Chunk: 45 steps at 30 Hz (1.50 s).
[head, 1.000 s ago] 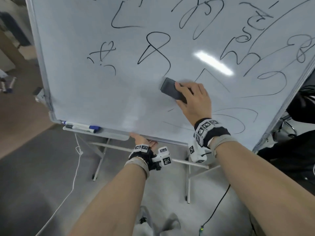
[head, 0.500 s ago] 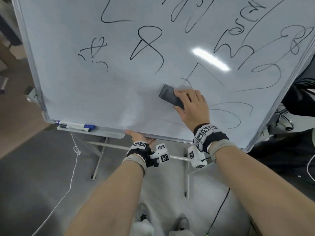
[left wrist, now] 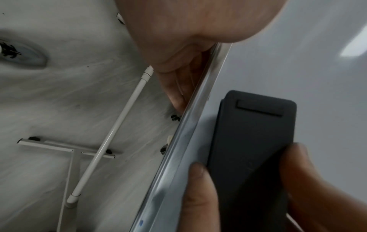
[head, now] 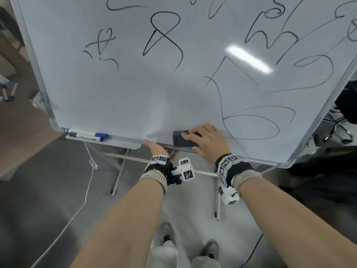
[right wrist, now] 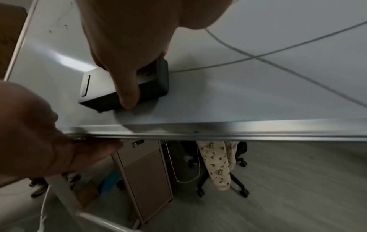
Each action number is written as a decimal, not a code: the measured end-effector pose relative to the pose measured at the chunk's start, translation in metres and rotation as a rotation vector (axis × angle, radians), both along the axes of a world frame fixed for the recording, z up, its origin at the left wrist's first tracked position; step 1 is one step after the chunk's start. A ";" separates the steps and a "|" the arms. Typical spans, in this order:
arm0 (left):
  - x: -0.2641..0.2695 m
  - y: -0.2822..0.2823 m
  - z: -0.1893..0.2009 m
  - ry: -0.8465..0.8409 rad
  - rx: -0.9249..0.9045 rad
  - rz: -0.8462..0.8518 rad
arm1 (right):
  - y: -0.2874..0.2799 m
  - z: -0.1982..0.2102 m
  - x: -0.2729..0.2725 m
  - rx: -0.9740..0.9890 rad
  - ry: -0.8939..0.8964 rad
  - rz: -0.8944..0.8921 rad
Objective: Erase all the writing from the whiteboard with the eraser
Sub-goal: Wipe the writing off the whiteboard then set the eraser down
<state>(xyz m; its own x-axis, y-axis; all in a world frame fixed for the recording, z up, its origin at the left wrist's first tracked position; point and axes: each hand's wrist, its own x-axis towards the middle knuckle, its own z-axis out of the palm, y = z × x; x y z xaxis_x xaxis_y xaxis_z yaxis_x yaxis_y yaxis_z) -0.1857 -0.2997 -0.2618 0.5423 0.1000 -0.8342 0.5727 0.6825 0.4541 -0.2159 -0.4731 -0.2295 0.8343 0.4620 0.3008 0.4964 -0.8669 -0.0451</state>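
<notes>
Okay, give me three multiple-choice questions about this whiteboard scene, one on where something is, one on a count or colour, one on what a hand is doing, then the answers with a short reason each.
1. Where on the whiteboard is the eraser?
A. top left corner
B. against the bottom edge
C. on the big 8

2. How many markers lie on the tray?
A. two
B. four
C. none

3. What is the left hand doing?
A. writing with a marker
B. hanging by the person's side
C. gripping the bottom frame of the board

Answers:
1 B: the head view shows the eraser, held by the right hand, just above the lower frame.
2 A: two markers lie side by side at the tray's left end.
3 C: the left wrist view shows its fingers curled behind the metal frame.
</notes>
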 end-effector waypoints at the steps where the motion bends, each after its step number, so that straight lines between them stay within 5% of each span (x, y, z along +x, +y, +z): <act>1: -0.002 -0.001 0.001 -0.006 0.005 0.004 | 0.000 0.001 -0.001 -0.012 0.000 0.009; 6: -0.002 -0.010 -0.003 -0.015 0.058 0.075 | -0.016 0.046 0.012 0.099 -0.155 -0.199; 10: 0.012 -0.030 -0.080 0.126 0.113 0.070 | -0.044 0.086 0.027 0.163 -0.283 -0.319; 16: -0.023 -0.073 0.004 0.027 -0.036 0.031 | -0.063 0.045 -0.002 0.123 -0.139 -0.203; 20: -0.030 -0.074 0.011 0.101 0.009 0.005 | -0.074 -0.011 -0.043 0.022 0.007 -0.102; 23: -0.031 -0.075 0.006 0.101 0.028 -0.013 | -0.077 0.007 -0.033 0.009 -0.008 -0.077; 29: -0.029 -0.088 0.004 -0.020 0.000 0.053 | -0.110 0.072 -0.001 0.204 -0.220 -0.320; 33: -0.041 -0.112 0.017 -0.037 0.008 0.045 | -0.116 0.052 -0.016 0.229 -0.223 -0.304; 39: -0.047 -0.127 -0.002 -0.042 0.041 0.037 | -0.125 -0.008 -0.060 0.111 0.026 -0.186; 42: -0.049 -0.126 -0.009 -0.013 0.043 0.005 | -0.131 -0.002 -0.062 0.089 0.039 -0.166; 45: -0.055 -0.134 0.009 -0.043 0.066 0.010 | -0.147 0.029 -0.050 0.193 -0.068 -0.327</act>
